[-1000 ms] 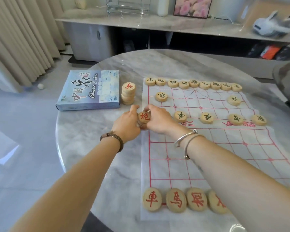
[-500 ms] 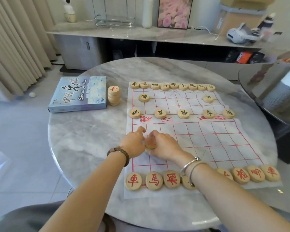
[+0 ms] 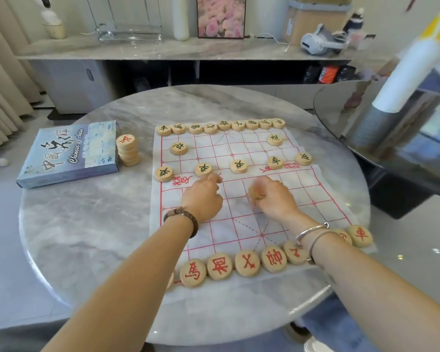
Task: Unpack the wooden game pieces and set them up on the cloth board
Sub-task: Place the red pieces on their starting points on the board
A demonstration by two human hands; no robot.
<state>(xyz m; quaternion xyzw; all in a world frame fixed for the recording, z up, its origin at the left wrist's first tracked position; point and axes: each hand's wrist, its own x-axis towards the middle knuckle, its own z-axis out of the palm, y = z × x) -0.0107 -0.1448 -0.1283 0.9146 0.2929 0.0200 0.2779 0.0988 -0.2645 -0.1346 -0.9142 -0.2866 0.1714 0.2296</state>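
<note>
The board's (image 3: 239,224) far side looks fully set, and the red back row (image 3: 247,264) lines its near edge. My right hand (image 3: 274,199) grips a blurred piece (image 3: 256,193) over mid-board. My left hand (image 3: 203,199) is curled; I cannot tell whether it holds anything. A stack (image 3: 128,149) sits left of the board, unplaced.

Cloth board (image 3: 239,219): white, red grid, flat.
Pieces (image 3: 247,263): round wooden discs lining both ends.
Stack (image 3: 127,149): left of board.

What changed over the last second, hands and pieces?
The hands, joined on a wooden piece at the left edge of the cloth board, came nearer and split: the right hand carried it rightward in its grip; the left hand came off it. Spare stack, box and placed pieces unchanged.
</note>
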